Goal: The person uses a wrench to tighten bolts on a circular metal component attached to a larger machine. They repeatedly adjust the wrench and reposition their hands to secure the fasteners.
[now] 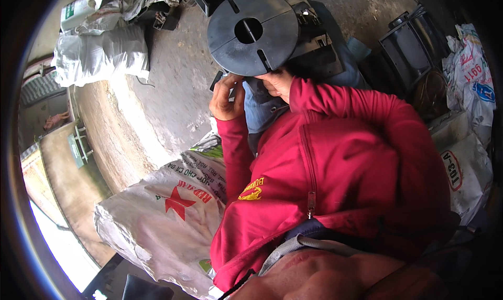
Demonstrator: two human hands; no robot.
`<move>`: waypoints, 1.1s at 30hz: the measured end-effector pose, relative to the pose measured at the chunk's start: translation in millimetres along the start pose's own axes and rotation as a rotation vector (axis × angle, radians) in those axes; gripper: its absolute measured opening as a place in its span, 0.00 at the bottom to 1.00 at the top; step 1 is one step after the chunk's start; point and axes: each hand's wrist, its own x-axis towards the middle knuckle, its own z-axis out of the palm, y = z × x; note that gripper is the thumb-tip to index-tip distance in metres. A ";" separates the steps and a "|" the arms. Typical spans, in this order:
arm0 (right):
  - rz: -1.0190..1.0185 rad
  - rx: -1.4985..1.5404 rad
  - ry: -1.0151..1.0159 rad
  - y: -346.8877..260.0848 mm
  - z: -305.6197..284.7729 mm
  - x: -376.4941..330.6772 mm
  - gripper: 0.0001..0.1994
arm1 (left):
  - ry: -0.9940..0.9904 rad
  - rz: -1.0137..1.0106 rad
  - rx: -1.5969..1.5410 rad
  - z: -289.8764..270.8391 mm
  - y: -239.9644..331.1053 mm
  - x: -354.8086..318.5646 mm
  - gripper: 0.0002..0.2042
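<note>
A dark grey round disc [225,40], with a hole in its centre and narrow slots, lies in front of me, looking like the flange of a spool. Just below its near rim, my left hand [229,96] is closed with fingers and thumb pinched together. What they grip is too small to name; a small dark piece [215,80] shows beside the fingertips. To its right, my right hand [277,85] is curled against the same rim. Its fingertips are hidden under the disc, so what they hold cannot be made out. Black slotted parts [326,56] lie right of the disc.
A white printed sack [152,211] stands at my left, another [463,166] at my right. Wrapped white bundles [102,53] lie at the far left. A black frame-like part [406,51] stands at the far right, near another printed bag [471,79]. Concrete floor [173,90] lies between.
</note>
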 end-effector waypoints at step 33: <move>-0.009 -0.057 0.006 -5.1 1.1 -2.5 0.10 | 0.032 0.081 0.143 8.1 -5.7 -0.5 0.11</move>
